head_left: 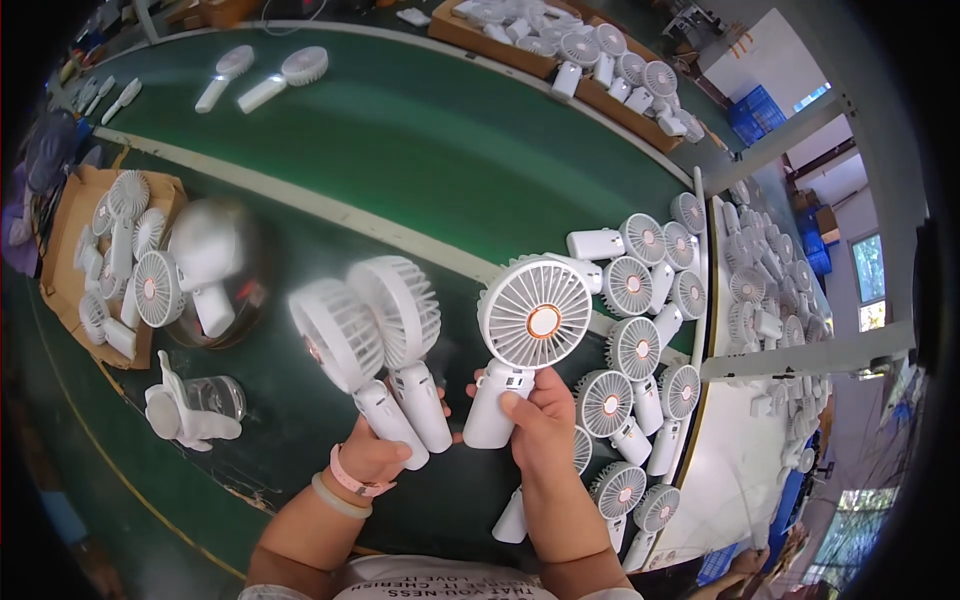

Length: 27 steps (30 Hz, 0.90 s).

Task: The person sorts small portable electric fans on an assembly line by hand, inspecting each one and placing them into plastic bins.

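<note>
My left hand (378,450) is closed around the handles of two white handheld fans, a nearer fan (340,335) and a second fan (398,312) just behind it. Both tilt to the left, and the nearer one's head is smeared by motion. In my right hand (545,412) a third white handheld fan (535,315) stands upright, its grille and orange-ringed centre facing me. My right thumb presses on the handle just below the fan's neck. To the right of this hand, several more fans (633,348) lie close together on the dark green table (300,420).
A cardboard tray of fans (60,225) and a round container (245,310) with a fan over it are at left. Nearby lies a clear spray bottle (215,398). Two fans (304,66) rest on the green belt (420,130). Beyond stands a box of fans (445,22).
</note>
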Each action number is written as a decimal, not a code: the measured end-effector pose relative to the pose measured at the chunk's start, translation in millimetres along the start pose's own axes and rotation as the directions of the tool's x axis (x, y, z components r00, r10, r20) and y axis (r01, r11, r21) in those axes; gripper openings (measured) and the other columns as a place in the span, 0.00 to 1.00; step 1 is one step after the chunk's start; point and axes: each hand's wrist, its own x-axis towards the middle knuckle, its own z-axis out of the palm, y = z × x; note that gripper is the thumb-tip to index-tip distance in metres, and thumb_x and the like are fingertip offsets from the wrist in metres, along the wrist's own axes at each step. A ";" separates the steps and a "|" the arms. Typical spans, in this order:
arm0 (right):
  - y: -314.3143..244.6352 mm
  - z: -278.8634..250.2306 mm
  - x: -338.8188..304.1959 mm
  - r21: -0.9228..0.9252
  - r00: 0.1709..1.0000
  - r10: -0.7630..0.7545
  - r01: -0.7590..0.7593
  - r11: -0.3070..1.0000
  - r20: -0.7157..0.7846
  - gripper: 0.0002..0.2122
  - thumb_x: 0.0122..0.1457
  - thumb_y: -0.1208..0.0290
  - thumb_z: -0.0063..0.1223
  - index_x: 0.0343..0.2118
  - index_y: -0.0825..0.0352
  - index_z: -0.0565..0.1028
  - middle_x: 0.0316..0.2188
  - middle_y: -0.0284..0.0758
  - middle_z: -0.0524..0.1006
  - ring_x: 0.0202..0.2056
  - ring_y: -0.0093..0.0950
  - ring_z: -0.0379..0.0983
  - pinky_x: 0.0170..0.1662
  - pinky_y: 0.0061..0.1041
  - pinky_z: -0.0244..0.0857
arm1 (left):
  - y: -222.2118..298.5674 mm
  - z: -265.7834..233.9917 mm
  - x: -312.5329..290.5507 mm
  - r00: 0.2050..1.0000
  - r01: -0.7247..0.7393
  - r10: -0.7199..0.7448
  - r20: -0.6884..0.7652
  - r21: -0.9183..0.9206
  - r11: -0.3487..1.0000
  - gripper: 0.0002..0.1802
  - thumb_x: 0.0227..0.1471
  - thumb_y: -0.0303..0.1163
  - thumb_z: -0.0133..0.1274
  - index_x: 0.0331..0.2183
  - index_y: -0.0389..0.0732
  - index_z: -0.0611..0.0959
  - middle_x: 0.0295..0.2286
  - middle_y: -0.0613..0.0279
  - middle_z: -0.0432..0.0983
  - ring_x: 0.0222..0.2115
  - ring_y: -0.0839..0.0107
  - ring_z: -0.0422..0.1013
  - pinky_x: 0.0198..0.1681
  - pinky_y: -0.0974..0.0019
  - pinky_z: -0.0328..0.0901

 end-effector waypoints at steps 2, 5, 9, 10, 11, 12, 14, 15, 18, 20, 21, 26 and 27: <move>8.5 -3.4 4.2 0.017 1.000 -0.009 0.009 1.000 -0.005 0.18 0.49 0.79 0.49 0.45 0.72 0.63 0.36 0.44 0.73 0.35 0.35 0.73 0.41 0.34 0.68 | -2.7 -5.7 1.8 0.999 -0.002 -0.001 0.033 0.076 0.997 0.47 0.28 0.25 0.64 0.51 0.40 0.59 0.45 0.53 0.63 0.43 0.59 0.66 0.43 0.50 0.66; 19.6 -5.7 5.5 -0.145 0.994 0.110 -0.105 0.984 0.021 0.20 0.54 0.81 0.43 0.51 0.66 0.57 0.39 0.40 0.71 0.35 0.30 0.72 0.38 0.29 0.68 | -6.5 5.4 -1.9 0.998 -0.003 -0.008 0.061 0.174 0.985 0.48 0.27 0.26 0.65 0.51 0.39 0.59 0.46 0.54 0.63 0.44 0.60 0.66 0.43 0.52 0.66; 31.9 3.8 -6.3 -0.379 0.986 -0.029 0.090 0.921 0.165 0.27 0.52 0.77 0.48 0.55 0.67 0.52 0.45 0.39 0.67 0.45 0.26 0.65 0.48 0.24 0.59 | -10.2 14.6 -8.8 0.992 -0.115 0.083 0.096 0.391 0.913 0.47 0.28 0.24 0.63 0.52 0.39 0.58 0.45 0.56 0.63 0.45 0.62 0.64 0.46 0.60 0.63; 26.2 13.5 -16.9 -0.618 0.924 -0.223 0.374 0.691 0.310 0.31 0.49 0.73 0.52 0.56 0.68 0.52 0.46 0.39 0.67 0.47 0.28 0.64 0.50 0.25 0.58 | -13.4 14.6 -11.3 0.980 -0.195 0.193 0.056 0.498 0.845 0.46 0.28 0.23 0.62 0.52 0.39 0.58 0.45 0.57 0.63 0.46 0.62 0.63 0.47 0.62 0.61; 21.5 11.9 -23.7 -0.756 0.815 -0.334 0.571 0.321 0.474 0.36 0.45 0.69 0.56 0.56 0.69 0.51 0.47 0.39 0.66 0.48 0.29 0.63 0.51 0.27 0.56 | -13.6 38.2 -11.7 0.990 -0.099 0.141 0.008 0.751 0.653 0.45 0.29 0.24 0.60 0.51 0.35 0.59 0.47 0.56 0.60 0.47 0.64 0.61 0.48 0.64 0.59; 18.2 6.6 -32.7 -0.771 0.817 -0.358 0.559 0.305 0.452 0.36 0.45 0.69 0.56 0.56 0.69 0.51 0.47 0.39 0.66 0.48 0.29 0.63 0.51 0.27 0.56 | -20.0 46.2 -19.0 0.993 -0.103 0.114 0.037 0.748 0.655 0.45 0.29 0.24 0.60 0.51 0.35 0.59 0.47 0.56 0.60 0.47 0.64 0.61 0.48 0.64 0.59; 14.6 -4.3 -50.8 -0.482 0.889 -0.116 0.345 0.805 0.443 0.41 0.36 0.66 0.63 0.55 0.71 0.54 0.49 0.43 0.64 0.49 0.37 0.64 0.52 0.32 0.57 | -33.1 54.7 -38.7 0.968 -0.247 0.094 0.232 0.824 0.510 0.48 0.30 0.27 0.61 0.53 0.33 0.55 0.51 0.48 0.53 0.52 0.58 0.54 0.52 0.59 0.55; 10.4 -14.4 -62.2 -0.496 0.899 -0.128 0.344 0.797 0.418 0.41 0.36 0.66 0.63 0.55 0.71 0.54 0.49 0.43 0.64 0.49 0.37 0.64 0.52 0.32 0.57 | -32.5 73.9 -47.7 0.966 -0.248 0.071 0.249 0.815 0.524 0.48 0.30 0.27 0.61 0.53 0.33 0.55 0.51 0.48 0.53 0.52 0.58 0.54 0.52 0.59 0.55; -10.8 -44.3 -88.0 0.550 0.910 -0.135 -0.115 0.827 0.393 0.40 0.35 0.57 0.63 0.52 0.70 0.59 0.51 0.49 0.60 0.48 0.42 0.64 0.53 0.39 0.58 | -32.2 106.7 -71.0 0.841 -0.525 -0.132 0.525 0.730 -0.438 0.52 0.31 0.30 0.62 0.54 0.34 0.48 0.53 0.41 0.46 0.56 0.50 0.45 0.56 0.54 0.48; -22.8 -59.2 -94.2 0.620 0.844 -0.338 0.008 0.784 0.417 0.38 0.39 0.49 0.59 0.52 0.66 0.61 0.52 0.50 0.58 0.51 0.47 0.59 0.52 0.47 0.55 | -41.6 100.6 -72.9 0.784 -0.605 -0.132 0.606 0.795 0.054 0.56 0.30 0.31 0.63 0.55 0.34 0.43 0.53 0.36 0.41 0.57 0.45 0.38 0.57 0.50 0.42; -23.4 -67.9 -97.0 0.673 0.822 -0.371 -0.020 0.740 0.432 0.38 0.39 0.48 0.59 0.52 0.64 0.60 0.53 0.49 0.57 0.52 0.47 0.57 0.52 0.48 0.55 | -53.9 87.5 -70.5 0.862 -0.474 -0.083 0.500 0.854 0.215 0.57 0.30 0.32 0.64 0.54 0.32 0.44 0.52 0.37 0.43 0.56 0.44 0.42 0.57 0.51 0.43; -28.5 -89.4 -128.7 0.723 0.836 -0.408 0.021 0.691 0.366 0.35 0.42 0.50 0.55 0.52 0.64 0.60 0.53 0.47 0.58 0.52 0.45 0.57 0.50 0.48 0.56 | -75.4 62.9 -66.4 0.939 -0.289 -0.185 0.291 0.957 0.040 0.48 0.32 0.30 0.61 0.53 0.36 0.54 0.48 0.41 0.50 0.50 0.47 0.51 0.53 0.53 0.50; -25.6 -94.9 -131.6 0.725 0.819 -0.444 0.050 0.687 0.364 0.35 0.42 0.50 0.55 0.53 0.64 0.60 0.53 0.47 0.57 0.52 0.46 0.57 0.50 0.48 0.56 | -77.2 65.4 -67.1 0.905 -0.372 -0.267 0.332 0.921 -0.116 0.44 0.32 0.30 0.61 0.53 0.40 0.59 0.47 0.42 0.52 0.50 0.49 0.52 0.52 0.54 0.52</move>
